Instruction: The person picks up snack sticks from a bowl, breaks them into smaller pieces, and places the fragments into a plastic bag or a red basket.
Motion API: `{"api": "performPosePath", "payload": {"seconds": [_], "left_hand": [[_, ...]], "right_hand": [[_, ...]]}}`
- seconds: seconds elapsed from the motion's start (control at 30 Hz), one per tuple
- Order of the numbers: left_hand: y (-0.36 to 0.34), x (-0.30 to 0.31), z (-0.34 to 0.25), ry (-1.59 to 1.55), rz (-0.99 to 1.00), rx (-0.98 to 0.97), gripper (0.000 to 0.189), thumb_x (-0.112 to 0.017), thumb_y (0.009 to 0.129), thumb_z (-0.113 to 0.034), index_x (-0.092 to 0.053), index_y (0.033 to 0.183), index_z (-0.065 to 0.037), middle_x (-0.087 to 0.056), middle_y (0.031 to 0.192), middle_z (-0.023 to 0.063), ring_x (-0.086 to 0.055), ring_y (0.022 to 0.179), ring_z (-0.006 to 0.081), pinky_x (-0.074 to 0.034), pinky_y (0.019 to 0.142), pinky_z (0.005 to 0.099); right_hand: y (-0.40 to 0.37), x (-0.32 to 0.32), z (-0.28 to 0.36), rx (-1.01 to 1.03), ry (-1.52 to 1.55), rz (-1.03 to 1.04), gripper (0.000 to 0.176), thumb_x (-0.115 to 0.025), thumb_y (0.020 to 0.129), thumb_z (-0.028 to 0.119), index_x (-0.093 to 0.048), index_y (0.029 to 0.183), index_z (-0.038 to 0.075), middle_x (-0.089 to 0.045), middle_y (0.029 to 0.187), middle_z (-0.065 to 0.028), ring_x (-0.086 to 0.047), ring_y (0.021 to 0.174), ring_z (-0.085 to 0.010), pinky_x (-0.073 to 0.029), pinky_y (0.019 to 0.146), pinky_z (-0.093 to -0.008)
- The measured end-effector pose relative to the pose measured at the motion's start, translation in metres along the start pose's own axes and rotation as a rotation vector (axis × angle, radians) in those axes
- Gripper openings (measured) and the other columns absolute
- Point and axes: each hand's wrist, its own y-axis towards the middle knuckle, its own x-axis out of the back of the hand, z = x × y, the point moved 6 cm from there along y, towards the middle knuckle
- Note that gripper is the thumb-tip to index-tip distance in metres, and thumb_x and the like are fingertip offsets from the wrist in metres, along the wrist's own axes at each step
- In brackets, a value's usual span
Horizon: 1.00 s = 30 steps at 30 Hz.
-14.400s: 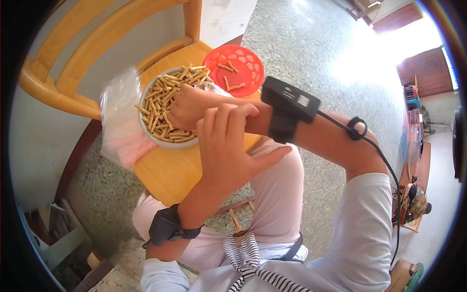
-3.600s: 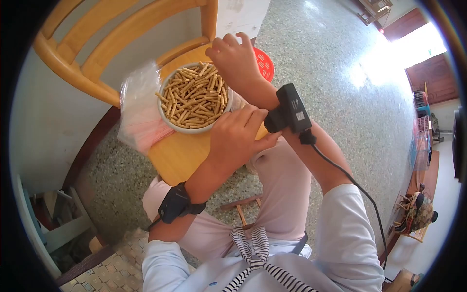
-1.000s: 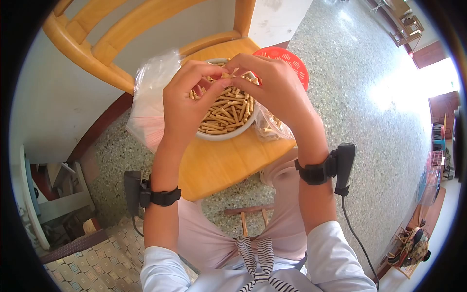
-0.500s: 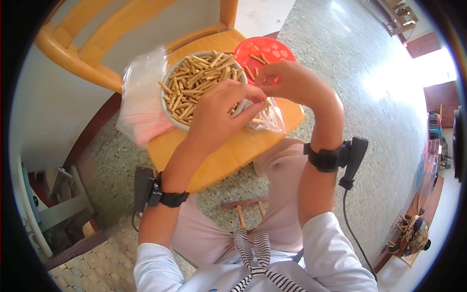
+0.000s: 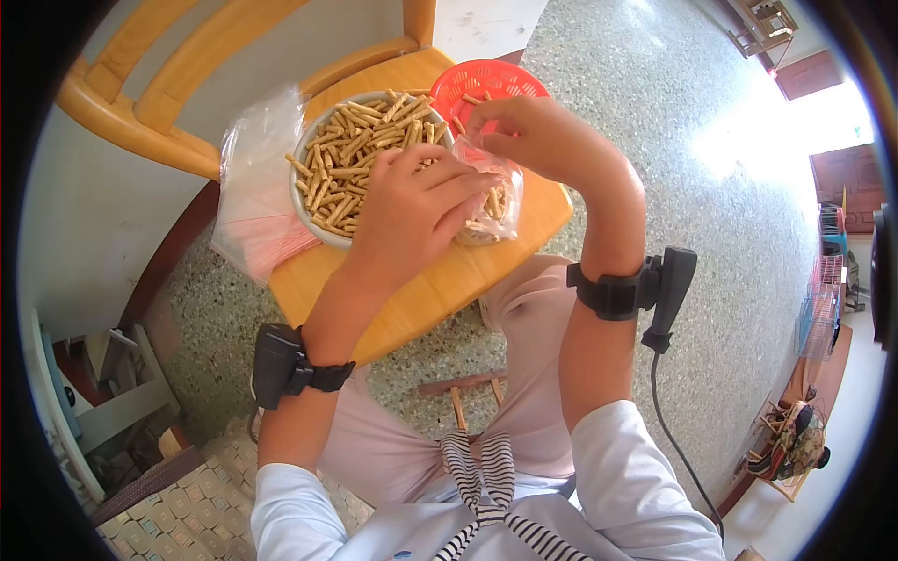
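Observation:
A small clear plastic bag (image 5: 503,217) with short tan sticks inside stands on the wooden chair seat. My left hand (image 5: 412,210) is closed on its near-left side, with fingers and thumb at the bag's edge. My right hand (image 5: 535,138) curls at the bag's upper rim, thumb and finger pinched there; the fingertips are partly hidden. Just left of the bag, partly behind my left hand, sits a round bowl (image 5: 297,192) heaped with tan stick snacks (image 5: 341,154). Beyond my right hand lies a red plastic basket (image 5: 486,73) holding a few sticks.
A stack of flat clear bags (image 5: 257,187) with pinkish lower ends overhangs the seat's left side. The wooden chair (image 5: 374,332) has its backrest (image 5: 154,107) at the upper left. Speckled floor (image 5: 673,187) stretches to the right. A cable (image 5: 664,411) hangs from my right armband.
My right hand has shifted a little up and left to the bag's rim. The bag now stands more upright and wider, its sticks more visible. The whole view has shifted slightly.

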Motion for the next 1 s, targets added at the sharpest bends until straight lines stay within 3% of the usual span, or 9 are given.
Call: {"api": "performPosePath", "payload": {"seconds": [0.1, 0.2, 0.27, 0.47, 0.57, 0.7, 0.8, 0.93, 1.0], "left_hand": [[0.005, 0.014, 0.009, -0.191, 0.030, 0.045, 0.022, -0.068, 0.091, -0.015, -0.074, 0.112, -0.011, -0.072, 0.106, 0.0044, -0.062, 0.102, 0.0241, -0.044, 0.093, 0.0387], [-0.004, 0.041, 0.040, -0.280, -0.210, 0.322, 0.024, -0.068, 0.090, -0.014, -0.073, 0.113, -0.009, -0.072, 0.104, 0.0047, -0.062, 0.100, 0.0244, -0.047, 0.090, 0.0364], [-0.017, 0.033, 0.067, -0.192, 0.137, 0.592, 0.022, -0.069, 0.089, -0.015, -0.073, 0.109, -0.007, -0.071, 0.102, 0.0065, -0.062, 0.100, 0.0259, -0.048, 0.087, 0.0353], [-0.028, 0.012, 0.065, 0.125, 0.279, 0.322, 0.028, -0.069, 0.088, -0.018, -0.067, 0.114, -0.006, -0.067, 0.110, 0.0079, -0.062, 0.106, 0.0302, -0.049, 0.089, 0.0398], [-0.024, 0.008, 0.070, 0.179, 0.185, 0.338, 0.029, -0.074, 0.084, -0.019, -0.068, 0.112, -0.014, -0.068, 0.104, 0.0036, -0.064, 0.100, 0.0268, -0.053, 0.083, 0.0408], [-0.024, 0.004, 0.072, 0.146, 0.179, 0.380, 0.022, -0.074, 0.084, -0.018, -0.068, 0.105, -0.013, -0.068, 0.104, 0.0029, -0.065, 0.098, 0.0266, -0.054, 0.081, 0.0408], [-0.022, 0.007, 0.072, 0.154, 0.211, 0.389, 0.021, -0.069, 0.087, -0.015, -0.067, 0.108, -0.010, -0.069, 0.106, 0.0088, -0.066, 0.095, 0.0308, -0.052, 0.079, 0.0415], [-0.017, 0.025, 0.077, 0.033, 0.155, 0.495, 0.017, -0.072, 0.086, -0.013, -0.070, 0.103, -0.009, -0.070, 0.093, 0.0060, -0.066, 0.084, 0.0228, -0.051, 0.072, 0.0357], [-0.014, 0.039, 0.079, -0.050, 0.114, 0.590, 0.016, -0.073, 0.086, -0.011, -0.070, 0.102, -0.009, -0.070, 0.090, 0.0041, -0.066, 0.080, 0.0177, -0.050, 0.069, 0.0324]], "right_hand": [[0.002, 0.001, -0.001, 0.015, -0.019, -0.078, 0.022, -0.063, 0.094, 0.023, -0.072, 0.108, 0.009, -0.070, 0.086, -0.0096, -0.064, 0.076, -0.0211, -0.051, 0.071, -0.0336], [0.002, -0.002, 0.000, 0.038, -0.046, -0.162, 0.024, -0.065, 0.092, 0.028, -0.073, 0.106, 0.010, -0.072, 0.089, -0.0117, -0.067, 0.080, -0.0262, -0.053, 0.072, -0.0374], [0.003, -0.002, 0.008, 0.036, -0.058, -0.193, 0.025, -0.065, 0.091, 0.031, -0.074, 0.103, 0.012, -0.072, 0.090, -0.0126, -0.069, 0.081, -0.0298, -0.055, 0.071, -0.0405], [0.015, -0.020, 0.042, 0.261, -0.006, -0.254, 0.024, -0.066, 0.091, 0.023, -0.074, 0.110, 0.011, -0.072, 0.098, -0.0120, -0.069, 0.088, -0.0291, -0.054, 0.079, -0.0394], [0.026, -0.033, 0.051, 0.330, -0.048, -0.264, 0.024, -0.068, 0.089, 0.022, -0.074, 0.109, 0.011, -0.072, 0.097, -0.0125, -0.069, 0.089, -0.0302, -0.054, 0.079, -0.0394], [0.027, -0.044, 0.057, 0.204, -0.092, -0.254, 0.023, -0.074, 0.083, 0.022, -0.072, 0.103, 0.011, -0.073, 0.092, -0.0094, -0.069, 0.090, -0.0309, -0.053, 0.080, -0.0407], [0.027, -0.047, 0.054, 0.166, -0.309, -0.293, 0.021, -0.074, 0.083, 0.023, -0.072, 0.100, 0.012, -0.074, 0.090, -0.0075, -0.069, 0.089, -0.0297, -0.051, 0.081, -0.0422], [0.031, -0.060, 0.046, 0.168, -0.349, -0.205, 0.019, -0.073, 0.084, 0.024, -0.072, 0.099, 0.013, -0.073, 0.088, -0.0083, -0.069, 0.088, -0.0291, -0.050, 0.082, -0.0437], [0.030, -0.057, 0.055, 0.248, -0.355, -0.316, 0.015, -0.071, 0.085, 0.024, -0.072, 0.094, 0.012, -0.072, 0.084, -0.0094, -0.068, 0.085, -0.0292, -0.051, 0.079, -0.0440]]}}
